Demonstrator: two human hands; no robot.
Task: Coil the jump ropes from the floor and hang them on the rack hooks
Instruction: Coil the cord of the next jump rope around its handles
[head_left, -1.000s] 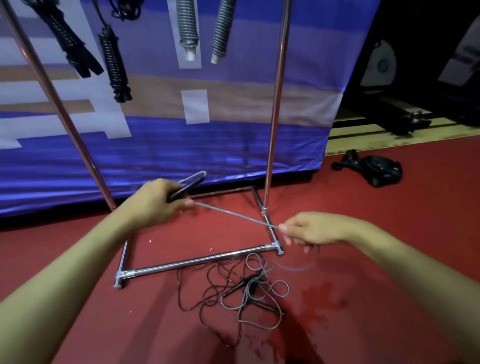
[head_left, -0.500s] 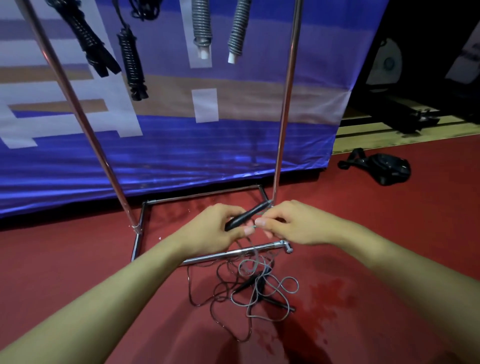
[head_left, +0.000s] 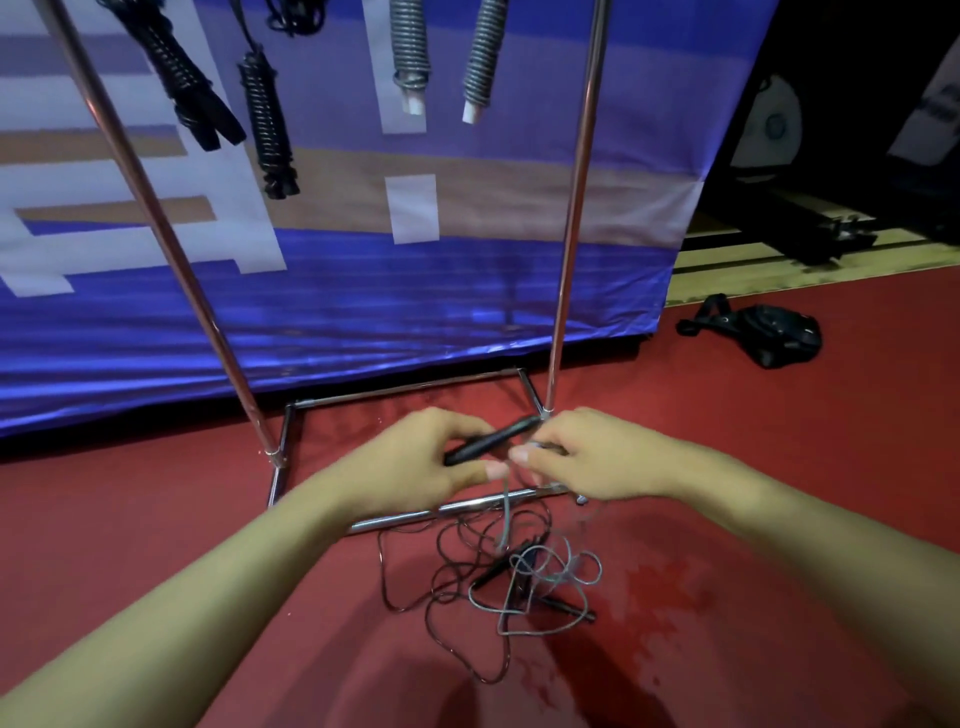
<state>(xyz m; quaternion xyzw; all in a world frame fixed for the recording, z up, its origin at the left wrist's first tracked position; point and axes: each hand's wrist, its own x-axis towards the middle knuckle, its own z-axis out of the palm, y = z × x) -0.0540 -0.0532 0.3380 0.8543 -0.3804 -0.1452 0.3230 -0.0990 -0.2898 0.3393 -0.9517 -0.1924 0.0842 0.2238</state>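
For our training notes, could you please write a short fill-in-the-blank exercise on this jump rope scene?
1. The left hand grips a black ____ of a jump rope.
2. The right hand pinches the grey ____ beside it.
3. The tangled ropes lie on the ____ floor.
4. Coiled ropes already hang from the ____.

Missing words: handle; cord; red; rack

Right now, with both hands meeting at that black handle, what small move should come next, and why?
Probably draw the right hand away along the grey cord to pull up another length for winding. The left hand grips the black handle, the right pinches cord beside it, and most of the rope is tangled on the red floor.
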